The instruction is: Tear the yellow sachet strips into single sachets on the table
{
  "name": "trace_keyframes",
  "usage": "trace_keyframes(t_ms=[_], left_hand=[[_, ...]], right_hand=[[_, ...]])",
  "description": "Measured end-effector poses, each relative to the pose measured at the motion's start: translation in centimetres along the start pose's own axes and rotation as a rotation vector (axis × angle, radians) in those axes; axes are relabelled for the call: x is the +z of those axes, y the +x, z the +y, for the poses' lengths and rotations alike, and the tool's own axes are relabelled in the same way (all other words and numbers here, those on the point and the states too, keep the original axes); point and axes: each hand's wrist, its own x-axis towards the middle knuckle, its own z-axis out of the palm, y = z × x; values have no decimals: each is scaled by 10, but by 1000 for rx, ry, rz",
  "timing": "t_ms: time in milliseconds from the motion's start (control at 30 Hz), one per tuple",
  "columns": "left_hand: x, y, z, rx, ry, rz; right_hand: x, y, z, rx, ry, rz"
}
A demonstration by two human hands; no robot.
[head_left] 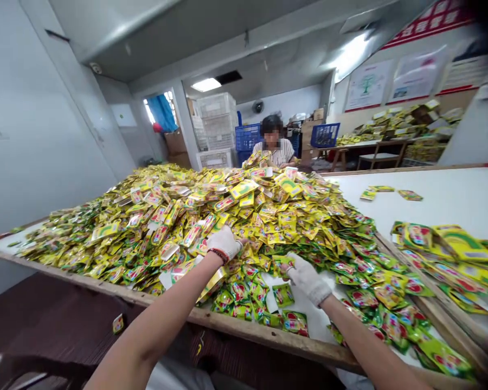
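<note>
Wooden edging (244, 324) bounds the desk (315, 325), white and mostly open at far right; print on the heaped packets (287, 219) (mostly yellow) is unreadable. The right grip (309, 279) pinches a green packet (283, 260) by the heap's near foot; whether the left grip (224, 244), amid the heap, pinches anything, I cannot tell.

On the table (463, 192), left and centre, a heap of packets (268, 216); right, past the wooden divider (431, 310), more packs (463, 244). Behind the heap, a person (287, 151); farther back, stacked crates (217, 116) left, a basket (325, 135) and second table (370, 144) right.
</note>
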Motion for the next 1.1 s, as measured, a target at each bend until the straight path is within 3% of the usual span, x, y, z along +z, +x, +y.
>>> trace_keyframes(t_ms=[167, 300, 467, 567, 667, 800, 933, 1033, 1100], left_hand=[[2, 0, 16, 44, 40, 20], [2, -6, 22, 137, 13, 68], [-3, -19, 28, 144, -70, 67], [1, -50, 27, 316, -207, 95], [16, -94, 22, 508, -360, 103], [45, -144, 14, 588, -453, 114], [61, -159, 7, 612, -484, 113], [63, -155, 2, 613, -536, 111], [62, -152, 0, 657, -551, 101]], right_hand=[[0, 2, 8, -63, -42, 0], [0, -1, 4, -91, -53, 11], [-10, -2, -8, -117, -34, 80], [-27, -9, -20, -111, -10, 122], [-38, -28, -32, -64, 119, 211], [-31, -68, -45, -75, 340, 230], [-18, -95, -52, -86, 88, 218], [-19, -98, -52, -93, -211, 228], [-25, -96, -51, -94, -307, 160]])
